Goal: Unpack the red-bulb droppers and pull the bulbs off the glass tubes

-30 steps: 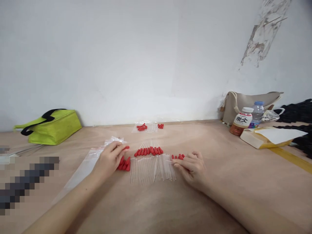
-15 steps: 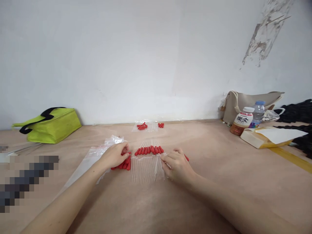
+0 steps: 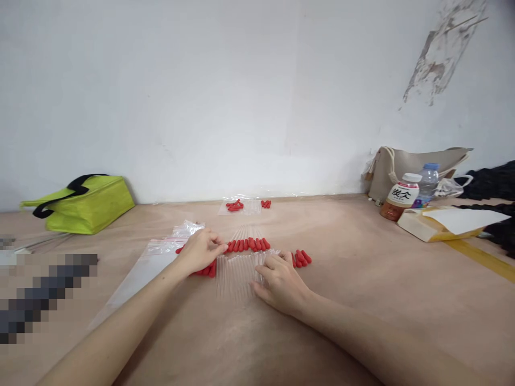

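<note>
A row of clear glass tubes [image 3: 237, 271] lies on the wooden table [image 3: 362, 279] in front of me. My right hand [image 3: 279, 281] rests on the right end of that row, fingers curled over the tubes. My left hand [image 3: 199, 250] sits at the row's left end with fingertips pinched together beside red rubber caps [image 3: 207, 269]. A second row of tubes with red caps [image 3: 247, 245] lies just behind. More loose red caps [image 3: 301, 258] lie right of my right hand.
Clear zip bags [image 3: 161, 252] lie at the left. A small bag with red caps [image 3: 237, 206] sits by the wall. A green bag [image 3: 84, 203] stands far left; a drink bottle [image 3: 400, 197], a water bottle [image 3: 427, 182], a beige bag [image 3: 406, 166] and a paper packet [image 3: 446, 222] far right.
My right hand slid left along the tube row, pushing the tubes together and uncovering red caps at the right. My left hand moved slightly right to the row's left end.
</note>
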Demonstrator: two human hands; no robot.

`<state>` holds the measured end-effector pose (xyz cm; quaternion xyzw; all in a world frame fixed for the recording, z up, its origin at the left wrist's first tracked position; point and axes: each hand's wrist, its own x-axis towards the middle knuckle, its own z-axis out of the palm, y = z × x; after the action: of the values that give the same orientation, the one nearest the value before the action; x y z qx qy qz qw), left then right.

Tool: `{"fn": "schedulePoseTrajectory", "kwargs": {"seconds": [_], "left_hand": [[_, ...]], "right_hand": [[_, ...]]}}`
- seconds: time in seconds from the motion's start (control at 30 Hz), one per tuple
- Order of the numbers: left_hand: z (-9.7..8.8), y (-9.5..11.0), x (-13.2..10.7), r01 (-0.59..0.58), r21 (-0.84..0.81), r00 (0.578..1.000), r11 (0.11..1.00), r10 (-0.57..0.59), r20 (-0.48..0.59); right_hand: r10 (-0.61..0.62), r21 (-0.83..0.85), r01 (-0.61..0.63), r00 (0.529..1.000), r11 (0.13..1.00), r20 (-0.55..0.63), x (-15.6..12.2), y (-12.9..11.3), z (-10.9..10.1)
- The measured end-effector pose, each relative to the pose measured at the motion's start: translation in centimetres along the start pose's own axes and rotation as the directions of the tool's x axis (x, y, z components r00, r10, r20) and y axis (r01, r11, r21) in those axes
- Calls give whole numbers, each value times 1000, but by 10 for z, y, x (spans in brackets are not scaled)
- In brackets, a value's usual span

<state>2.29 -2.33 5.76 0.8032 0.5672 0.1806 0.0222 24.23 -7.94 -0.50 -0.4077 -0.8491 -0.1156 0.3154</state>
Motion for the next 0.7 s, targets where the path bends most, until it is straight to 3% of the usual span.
{"fn": "schedulePoseTrajectory", "kwargs": {"seconds": [0.17,0.3,0.47,0.6,0.7], "left_hand": [[18,33,14,-107,18,994,994,107,-9],[30,50,30,-44,87,999,995,42,16],[40,52,41,-20,73,999,997,17,38],[33,51,31,15,67,1000,998,-13,-21],[25,48,4,-16,51,989,999,23,-143]], "right_hand": [[21,32,-23,999,999,50,-1,-1,0],[31,57,-35,997,998,65,-1,-3,-5],[84,49,-84,996,995,-2,0,4,-17],[126,44,-122,989,992,-82,-7,26,-31],[156,31,-153,979,988,-134,-22,44,-38]]}}
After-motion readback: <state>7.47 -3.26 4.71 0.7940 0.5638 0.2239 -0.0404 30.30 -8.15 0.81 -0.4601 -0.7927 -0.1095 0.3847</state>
